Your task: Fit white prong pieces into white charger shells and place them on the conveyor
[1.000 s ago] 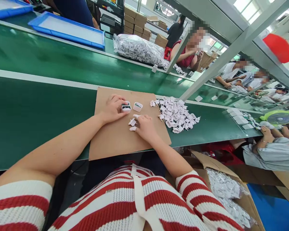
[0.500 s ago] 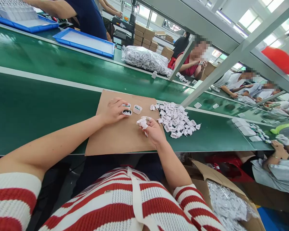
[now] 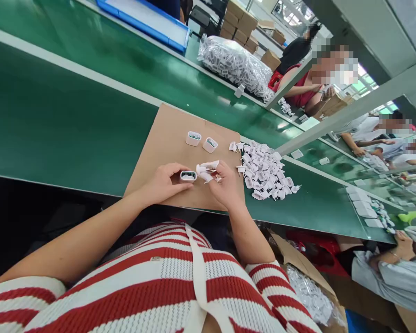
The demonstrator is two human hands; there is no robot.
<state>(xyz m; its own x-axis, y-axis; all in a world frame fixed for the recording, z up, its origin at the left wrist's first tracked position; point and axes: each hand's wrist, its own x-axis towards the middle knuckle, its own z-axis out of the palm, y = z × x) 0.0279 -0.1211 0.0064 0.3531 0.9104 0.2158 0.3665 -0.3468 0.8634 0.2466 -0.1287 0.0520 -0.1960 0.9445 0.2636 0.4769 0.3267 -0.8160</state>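
My left hand (image 3: 163, 184) grips a white charger housing (image 3: 188, 176) between thumb and fingers, its open oval end facing up with parts showing inside. Close beside it on the right, my right hand (image 3: 228, 186) is closed on white plug caps (image 3: 205, 173) with metal pins; how many it holds I cannot tell. Farther back on the cardboard sheet (image 3: 147, 159) stand two more housings, a left one (image 3: 193, 138) and a right one (image 3: 210, 145), both open at the top with green edges inside. A heap of white plug caps (image 3: 266, 170) lies right of my right hand.
The cardboard lies on a green bench (image 3: 90, 129). Behind it are a bulging clear bag of white parts (image 3: 234, 62) and a blue tray (image 3: 149, 21). A metal post slants across the right. Co-workers sit farther off. An open carton (image 3: 312, 291) stands below the bench edge.
My left hand has drawn one housing toward me, away from the other two. My right hand has come close beside it, still holding plug caps. The whole view has tilted and shifted.
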